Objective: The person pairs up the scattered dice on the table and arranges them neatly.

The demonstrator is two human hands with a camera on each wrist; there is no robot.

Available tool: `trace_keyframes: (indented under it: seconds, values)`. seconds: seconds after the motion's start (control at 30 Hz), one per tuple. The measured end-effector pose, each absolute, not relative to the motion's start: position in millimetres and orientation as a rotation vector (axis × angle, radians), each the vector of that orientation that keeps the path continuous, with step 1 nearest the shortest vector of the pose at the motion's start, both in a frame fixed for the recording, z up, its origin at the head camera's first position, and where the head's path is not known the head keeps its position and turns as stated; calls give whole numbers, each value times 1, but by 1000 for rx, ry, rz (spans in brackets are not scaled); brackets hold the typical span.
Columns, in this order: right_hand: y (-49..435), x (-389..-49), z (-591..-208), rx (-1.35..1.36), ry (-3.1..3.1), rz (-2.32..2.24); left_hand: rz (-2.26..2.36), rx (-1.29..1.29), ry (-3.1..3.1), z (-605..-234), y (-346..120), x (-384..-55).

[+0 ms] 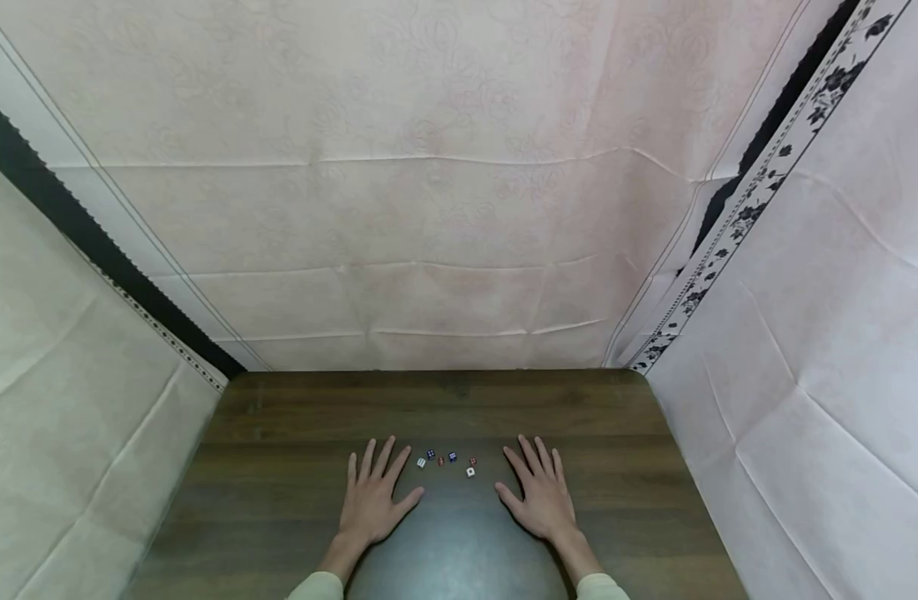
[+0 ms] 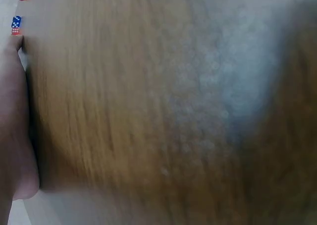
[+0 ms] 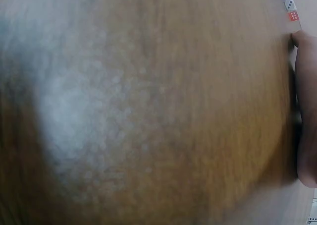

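Several small dice lie on the wooden table between the two hands in the head view. On the left of the group are a white die (image 1: 421, 462), a blue die (image 1: 431, 454) and a red die (image 1: 440, 461). A second blue die (image 1: 453, 457) is near the middle, with another red die (image 1: 473, 461) and white die (image 1: 470, 472) to its right. The left hand (image 1: 372, 502) rests on the table with fingers spread, left of the dice. On their other side, the right hand (image 1: 544, 498) lies likewise, fingers spread. Neither hand holds anything.
The wooden table (image 1: 459, 404) reaches back to a pale patterned cloth (image 1: 443, 217) hanging behind it. More pale cloth (image 1: 826, 358) hangs on the right, edged with a dark floral band, and another cloth (image 1: 76, 400) on the left.
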State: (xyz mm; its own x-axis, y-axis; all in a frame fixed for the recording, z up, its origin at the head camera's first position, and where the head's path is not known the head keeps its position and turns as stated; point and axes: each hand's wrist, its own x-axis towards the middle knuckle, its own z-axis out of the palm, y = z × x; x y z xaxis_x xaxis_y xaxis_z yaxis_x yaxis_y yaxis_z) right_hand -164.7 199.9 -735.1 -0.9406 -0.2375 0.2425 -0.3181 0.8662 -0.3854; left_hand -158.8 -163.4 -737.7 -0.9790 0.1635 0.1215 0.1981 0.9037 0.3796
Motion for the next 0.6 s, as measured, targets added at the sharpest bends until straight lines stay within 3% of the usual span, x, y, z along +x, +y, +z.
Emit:
trace_keyframes:
  seconds: [0.6]
  values:
    - [200,-162,-723,382,-2713,832,-804,-266,-2787,-731,-154,-159]
